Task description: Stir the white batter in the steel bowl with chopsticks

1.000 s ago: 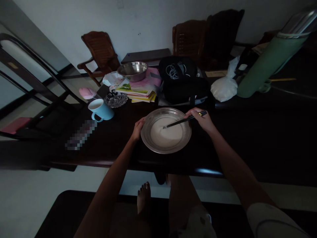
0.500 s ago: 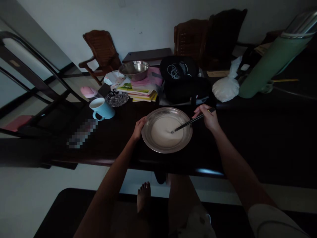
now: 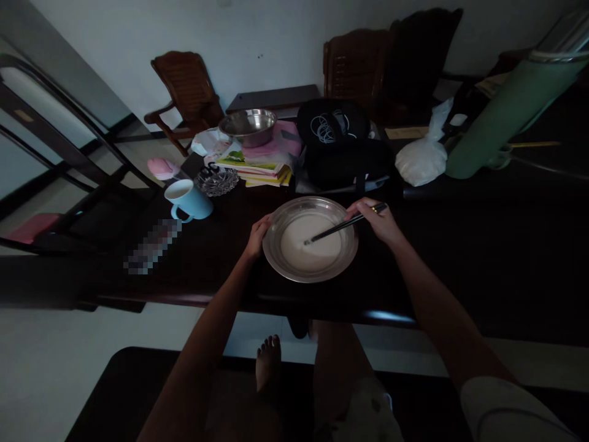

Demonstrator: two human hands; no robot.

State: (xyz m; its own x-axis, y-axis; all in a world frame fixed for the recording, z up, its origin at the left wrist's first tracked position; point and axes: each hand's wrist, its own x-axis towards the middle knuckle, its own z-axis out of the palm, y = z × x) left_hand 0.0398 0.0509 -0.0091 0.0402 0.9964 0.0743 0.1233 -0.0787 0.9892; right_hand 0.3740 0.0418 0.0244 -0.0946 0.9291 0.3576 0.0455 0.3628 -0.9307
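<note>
A wide metal bowl [image 3: 310, 277] stands on the dark table in front of me, holding a milky white liquid [image 3: 317, 256]. My left hand [image 3: 259, 237] grips the bowl's left rim, its fingers partly hidden behind the metal. Over the right side of the bowl, my right hand [image 3: 375, 220] is closed around dark chopsticks [image 3: 338, 227]. Their pale tips dip into the liquid left of the bowl's middle.
Left stand a light blue mug [image 3: 193, 201] and a glass ashtray [image 3: 217, 182]. Behind the bowl are booklets [image 3: 262, 174], a second metal bowl [image 3: 251, 129] and a black case [image 3: 343, 159]. A tied bag of white powder [image 3: 421, 162] and a green thermos [image 3: 501, 123] stand right.
My right hand has moved left, closer to the bowl, and the chopstick tips have shifted left through the liquid. The left hand stays on the rim.
</note>
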